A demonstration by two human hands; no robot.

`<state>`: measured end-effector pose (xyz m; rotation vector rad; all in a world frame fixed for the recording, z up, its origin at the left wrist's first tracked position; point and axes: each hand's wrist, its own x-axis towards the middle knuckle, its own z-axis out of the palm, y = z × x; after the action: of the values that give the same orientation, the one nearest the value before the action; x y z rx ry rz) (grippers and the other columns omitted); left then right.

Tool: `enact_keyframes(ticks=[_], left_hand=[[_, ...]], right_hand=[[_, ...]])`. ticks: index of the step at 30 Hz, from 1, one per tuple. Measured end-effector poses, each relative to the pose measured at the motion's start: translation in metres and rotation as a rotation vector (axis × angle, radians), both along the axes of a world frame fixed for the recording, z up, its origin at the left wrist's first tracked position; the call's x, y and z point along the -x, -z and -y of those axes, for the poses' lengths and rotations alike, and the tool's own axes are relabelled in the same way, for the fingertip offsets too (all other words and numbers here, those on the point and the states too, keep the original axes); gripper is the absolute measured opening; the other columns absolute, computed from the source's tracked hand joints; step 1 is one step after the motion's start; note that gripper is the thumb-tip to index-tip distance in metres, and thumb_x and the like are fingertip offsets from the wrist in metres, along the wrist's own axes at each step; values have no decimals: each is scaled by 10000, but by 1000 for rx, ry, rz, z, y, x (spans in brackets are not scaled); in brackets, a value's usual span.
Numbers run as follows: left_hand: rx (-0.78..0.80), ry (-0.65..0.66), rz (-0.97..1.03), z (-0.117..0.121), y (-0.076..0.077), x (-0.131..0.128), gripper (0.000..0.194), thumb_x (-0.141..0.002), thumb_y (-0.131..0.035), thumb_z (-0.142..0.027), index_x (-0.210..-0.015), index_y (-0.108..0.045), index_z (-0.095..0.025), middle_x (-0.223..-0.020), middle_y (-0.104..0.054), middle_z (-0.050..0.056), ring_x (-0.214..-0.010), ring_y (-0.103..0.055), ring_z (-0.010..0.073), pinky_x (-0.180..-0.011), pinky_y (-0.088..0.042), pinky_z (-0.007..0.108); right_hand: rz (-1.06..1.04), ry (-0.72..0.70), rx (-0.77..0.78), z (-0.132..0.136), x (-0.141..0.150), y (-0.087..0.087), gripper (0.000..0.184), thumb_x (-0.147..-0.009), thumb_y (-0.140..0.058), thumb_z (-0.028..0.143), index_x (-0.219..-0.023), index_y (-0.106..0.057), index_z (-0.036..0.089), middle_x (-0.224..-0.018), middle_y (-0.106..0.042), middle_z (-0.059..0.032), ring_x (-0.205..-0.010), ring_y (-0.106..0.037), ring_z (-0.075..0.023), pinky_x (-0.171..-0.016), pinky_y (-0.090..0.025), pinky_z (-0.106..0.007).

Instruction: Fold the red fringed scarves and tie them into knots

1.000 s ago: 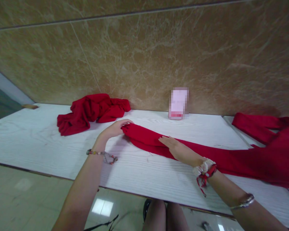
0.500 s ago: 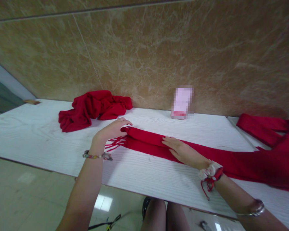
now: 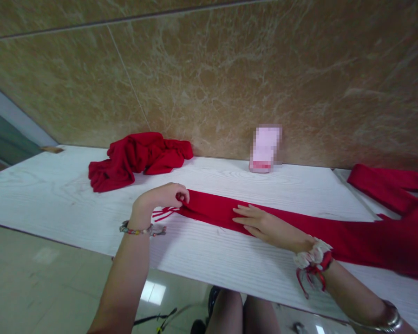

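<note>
A long red scarf lies stretched across the white table, its fringed end pointing left. My left hand is curled shut on that fringed end, fingers pinching the fabric. My right hand lies flat and open on the scarf a little to the right, fingers stretched out and pressing it down. The scarf runs on to the right edge, where more red cloth is piled.
A crumpled red cloth sits at the back left of the table by the marble wall. A blurred pink object leans against the wall at the back. The table's front edge runs close to my knees.
My left hand has closed from a loose touch into a pinch on the scarf's fringed end and drawn slightly toward me. The right hand stays flat on the scarf.
</note>
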<state>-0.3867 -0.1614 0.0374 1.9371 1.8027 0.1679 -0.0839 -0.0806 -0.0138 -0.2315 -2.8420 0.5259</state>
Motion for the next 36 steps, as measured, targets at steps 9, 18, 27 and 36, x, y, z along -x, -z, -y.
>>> enact_keyframes(ticks=[9,18,27,36], left_hand=[[111,-43,76,5,-1,0,189,-528,-500,-181,-676,-616,-175,-641,-600,-21,-644,-539,138,-598,-400,207],[232,-155,74,6,10,5,182,-477,-652,-253,-595,-530,-187,-480,-469,-72,-460,-428,100,-422,-306,198],[-383,-66,-91,-13,13,-31,386,-803,-487,-401,-1099,-533,-156,-1175,-527,105,-1089,-481,231,-947,-337,335],[-100,159,-252,-21,55,-65,539,-906,-316,-453,-1395,-192,-263,-1486,-108,83,-1351,-24,274,-1051,-98,483]], right_hand=[[56,-34,89,-1,0,-4,474,-833,-326,36,-1246,-492,200,-1276,-522,-18,-1219,-414,-126,-1070,-297,-362],[138,-100,150,2,1,-8,407,-870,-345,90,-1209,-529,217,-1259,-538,-19,-1229,-402,-144,-1069,-289,-407],[62,-90,156,7,4,-6,360,-856,-440,145,-1186,-550,238,-1246,-552,-26,-1242,-387,-166,-1063,-289,-425],[124,-13,-105,20,12,14,439,-879,-449,311,-1303,-418,204,-1382,-380,-88,-1306,-257,-208,-1071,-176,-491]])
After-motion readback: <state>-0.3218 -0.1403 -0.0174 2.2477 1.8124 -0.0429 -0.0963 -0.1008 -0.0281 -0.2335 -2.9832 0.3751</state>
